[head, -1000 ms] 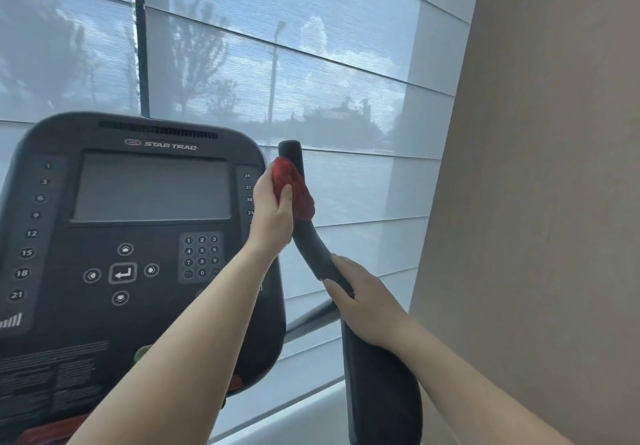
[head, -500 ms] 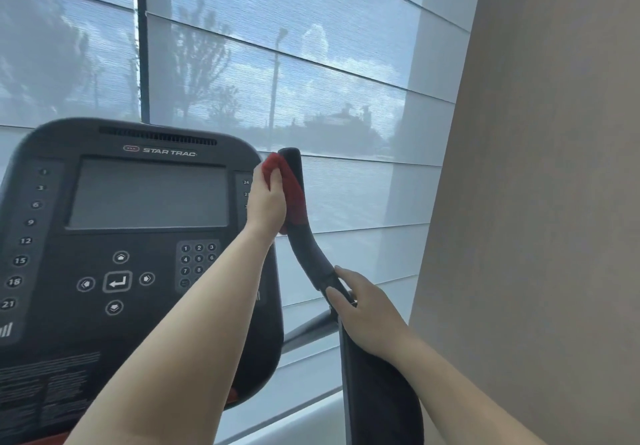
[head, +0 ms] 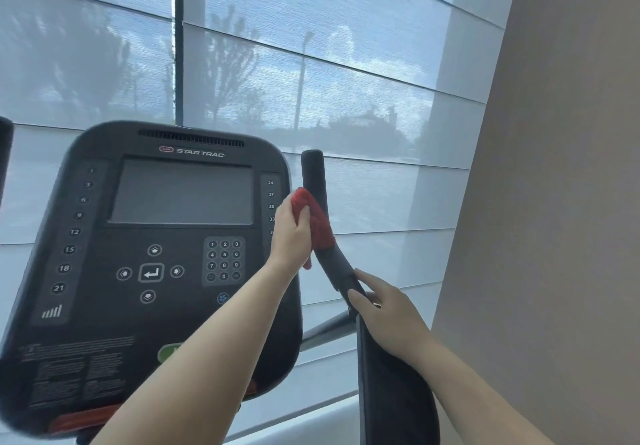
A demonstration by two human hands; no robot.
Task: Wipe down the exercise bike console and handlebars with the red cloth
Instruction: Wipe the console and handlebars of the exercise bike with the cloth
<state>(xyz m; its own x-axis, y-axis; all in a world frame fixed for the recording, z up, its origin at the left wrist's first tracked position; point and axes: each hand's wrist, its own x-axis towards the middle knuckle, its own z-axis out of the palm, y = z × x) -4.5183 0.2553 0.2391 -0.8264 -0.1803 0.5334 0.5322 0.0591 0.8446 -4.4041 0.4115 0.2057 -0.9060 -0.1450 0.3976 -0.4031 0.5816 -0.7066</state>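
window (head: pixel 346 74): sheer blinds, daylight | wall (head: pixel 561 202): plain beige, right side

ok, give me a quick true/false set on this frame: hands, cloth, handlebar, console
1. The left hand presses the red cloth against the right handlebar. True.
2. The cloth covers the handlebar's top tip. False: the tip is bare above the cloth.
3. The right hand holds a second cloth. False: it is bare, its fingers resting on the handlebar lower down.
4. The console screen is dark. True.
5. The two hands touch each other. False: a stretch of handlebar separates them.
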